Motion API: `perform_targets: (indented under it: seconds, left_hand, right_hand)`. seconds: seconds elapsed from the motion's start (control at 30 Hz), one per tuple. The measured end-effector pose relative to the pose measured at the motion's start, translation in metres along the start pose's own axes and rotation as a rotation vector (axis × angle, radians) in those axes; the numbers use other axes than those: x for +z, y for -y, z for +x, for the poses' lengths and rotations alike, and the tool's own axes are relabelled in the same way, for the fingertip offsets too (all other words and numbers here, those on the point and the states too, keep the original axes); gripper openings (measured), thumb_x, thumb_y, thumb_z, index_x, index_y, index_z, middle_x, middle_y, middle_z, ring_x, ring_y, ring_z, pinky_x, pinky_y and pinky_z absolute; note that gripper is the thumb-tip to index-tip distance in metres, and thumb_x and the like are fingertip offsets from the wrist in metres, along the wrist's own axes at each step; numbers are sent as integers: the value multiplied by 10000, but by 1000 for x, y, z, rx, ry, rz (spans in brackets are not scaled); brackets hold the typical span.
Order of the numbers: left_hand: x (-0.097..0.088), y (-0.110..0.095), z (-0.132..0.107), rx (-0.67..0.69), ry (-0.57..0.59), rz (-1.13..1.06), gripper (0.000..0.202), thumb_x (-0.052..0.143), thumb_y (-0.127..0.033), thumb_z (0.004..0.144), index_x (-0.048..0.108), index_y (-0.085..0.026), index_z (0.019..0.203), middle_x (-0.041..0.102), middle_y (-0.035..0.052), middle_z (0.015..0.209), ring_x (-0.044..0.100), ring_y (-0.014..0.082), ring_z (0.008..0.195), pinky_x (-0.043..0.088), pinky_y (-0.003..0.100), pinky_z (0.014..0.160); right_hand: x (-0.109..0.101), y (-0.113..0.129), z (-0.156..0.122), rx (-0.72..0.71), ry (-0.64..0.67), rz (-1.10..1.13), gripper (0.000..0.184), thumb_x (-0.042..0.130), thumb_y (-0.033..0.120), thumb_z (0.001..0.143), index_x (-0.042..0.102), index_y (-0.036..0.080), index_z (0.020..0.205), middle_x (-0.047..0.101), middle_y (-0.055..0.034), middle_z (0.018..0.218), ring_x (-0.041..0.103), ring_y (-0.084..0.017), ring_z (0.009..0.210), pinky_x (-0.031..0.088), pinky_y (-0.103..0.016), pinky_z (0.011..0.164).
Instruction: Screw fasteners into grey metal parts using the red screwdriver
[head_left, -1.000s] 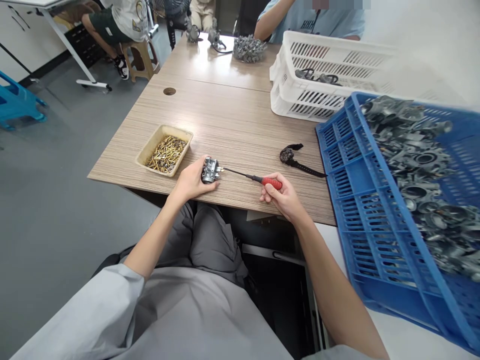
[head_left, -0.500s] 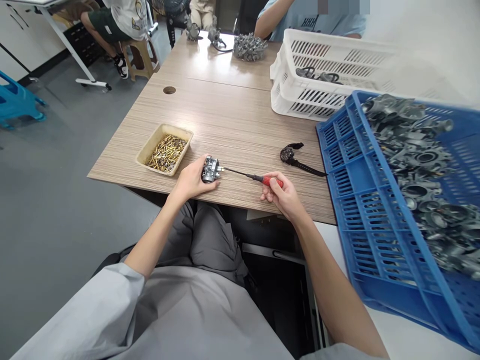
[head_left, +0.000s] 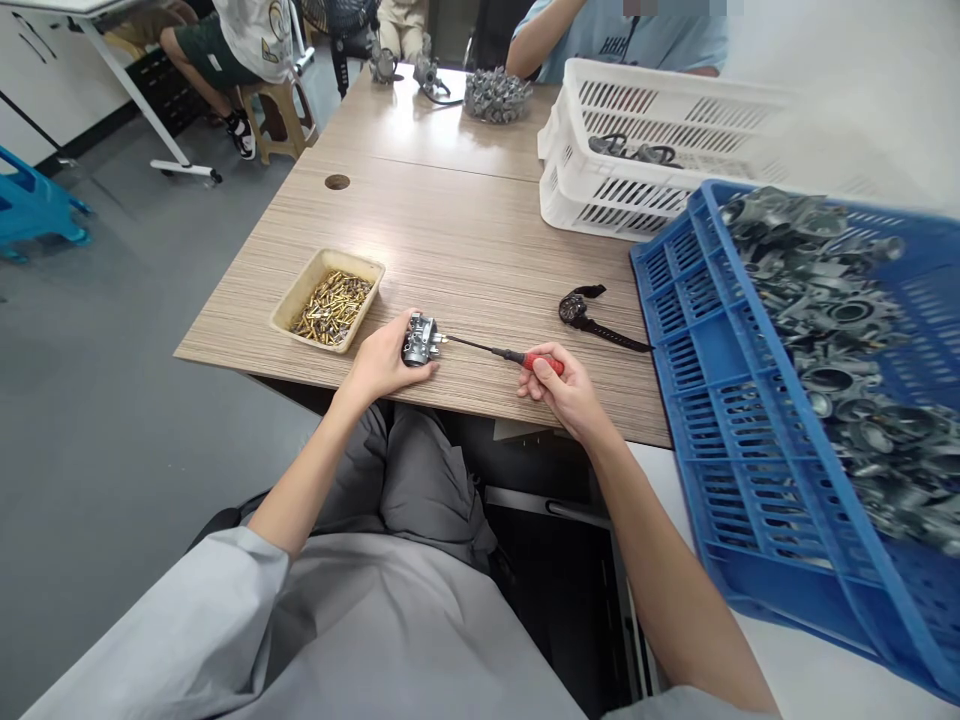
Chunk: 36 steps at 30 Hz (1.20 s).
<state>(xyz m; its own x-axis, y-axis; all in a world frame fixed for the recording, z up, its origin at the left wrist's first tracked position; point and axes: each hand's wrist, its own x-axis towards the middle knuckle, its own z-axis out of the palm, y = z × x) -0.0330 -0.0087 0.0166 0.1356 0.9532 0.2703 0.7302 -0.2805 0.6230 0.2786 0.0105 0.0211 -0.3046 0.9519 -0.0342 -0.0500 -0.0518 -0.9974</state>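
Observation:
My left hand (head_left: pixel 385 362) is closed around a small grey metal carburetor (head_left: pixel 420 341) at the near edge of the table. In my right hand (head_left: pixel 564 384) is a screwdriver (head_left: pixel 541 363) with a red handle and a thin dark shaft. Its shaft points left, and the tip meets a small brass-coloured piece on the carburetor's right side. Left of the carburetor stands a cream tray (head_left: pixel 283 322) full of small brass parts (head_left: pixel 334 306).
A black wristwatch (head_left: pixel 574 308) lies right of the screwdriver. A blue crate (head_left: pixel 720 400) heaped with carburetors borders the table's right side, with a white crate (head_left: pixel 600 190) behind it. More metal parts (head_left: pixel 496 96) stand at the far end, where a person in light blue (head_left: pixel 615 45) sits.
Both hands keep their hold on the carburetor and the screwdriver. The fingers of my right hand have shifted slightly on the red handle; the view has moved a little.

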Motion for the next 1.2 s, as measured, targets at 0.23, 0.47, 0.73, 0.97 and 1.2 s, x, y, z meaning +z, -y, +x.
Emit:
perform_targets:
  seconds: [0.23, 0.47, 0.73, 0.97, 1.2]
  left_hand:
    - [0, 0, 0, 2, -1, 0, 696, 803, -428, 809, 533, -203, 1409, 717, 88, 1310, 707, 296, 1184, 542, 382, 1052]
    - [1, 1, 0, -10, -3, -16, 763, 805, -438, 802, 505, -203, 1464, 685, 100, 1406, 671, 303, 1284, 512, 390, 1124]
    - [3, 3, 0, -14, -17, -16, 783, 800, -458, 810, 502, -192, 1483, 670, 110, 1441, 658, 307, 1319, 500, 396, 1153]
    - [2, 1, 0, -10, -8, -21, 795, 796, -463, 817, 495, -177, 1495, 655, 121, 1468, 649, 309, 1336, 501, 397, 1158]
    - [3, 1, 0, -23, 4, -7, 802, 803, -436, 818, 483, -203, 1516, 641, 116, 1489, 639, 317, 1353, 489, 421, 1176]
  right_hand:
    - [-1, 0, 0, -12, -1, -3, 411, 828, 582, 862, 640, 249, 1011, 685, 22, 750, 496, -105, 534, 628, -322, 665]
    - [-1, -1, 0, -12, -2, -23, 406, 818, 582, 871, 635, 253, 1022, 689, 20, 761, 499, -104, 537, 630, -327, 677]
    - [-3, -4, 0, -12, -16, -49, 407, 826, 565, 868, 638, 258, 1059, 689, 25, 809, 495, -91, 528, 646, -349, 700]
    - [0, -2, 0, 7, -40, -13, 445, 834, 592, 848, 630, 247, 1041, 685, 32, 765, 510, -89, 510, 642, -320, 652]
    - [-2, -3, 1, 54, -60, -21, 519, 804, 659, 846, 614, 235, 1078, 696, 32, 701, 509, -83, 430, 590, -264, 521]
